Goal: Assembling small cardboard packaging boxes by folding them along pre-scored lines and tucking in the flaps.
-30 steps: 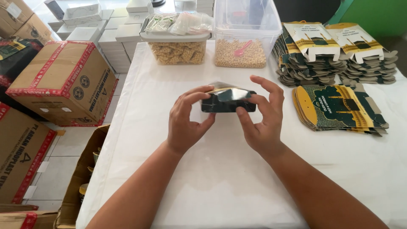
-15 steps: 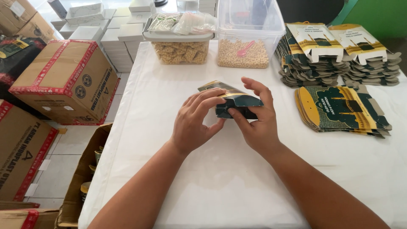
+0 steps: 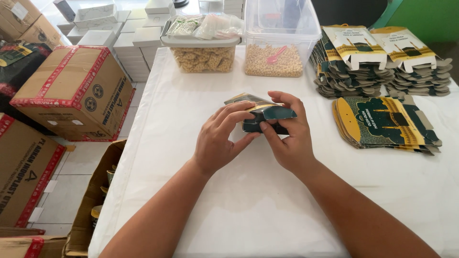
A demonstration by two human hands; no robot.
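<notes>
We see both hands meeting over the middle of the white worktop [image 3: 248, 205], working a small dark green and gold carton [image 3: 262, 112] held just above the cloth. Our left hand [image 3: 221, 138] grips the carton's near-left side, thumb below and fingers curled over the top edge. Our right hand [image 3: 286, 136] clasps the right side, its fingers arched over a folded flap and its thumb pressed to the dark front panel. Both hands are closed on the carton, which sits tilted, one gold-edged flap sticking out to the left.

To the right, well apart from the hands, lies a fanned stack of flat carton blanks [image 3: 385, 122], green with yellow rounded ends and a dark picture panel. Behind them, at the far right edge, stand two taller piles of flat blanks [image 3: 377, 59], each topped by a cream and gold sheet with notched tabs.

At the far edge, straight ahead, we see a clear tub of pale round beans [image 3: 273, 57] with a pink scoop [image 3: 276, 54] lying in it. Just beside it to the left is a lower clear tub of brown snack pieces [image 3: 203, 56], with small plastic bags [image 3: 205, 26] heaped on its lid.

On the floor at the left stands a brown cardboard box [image 3: 71, 93] sealed with red-and-white tape, with another taped box [image 3: 24, 172] nearer us, and white boxes [image 3: 107, 33] stacked beyond.
</notes>
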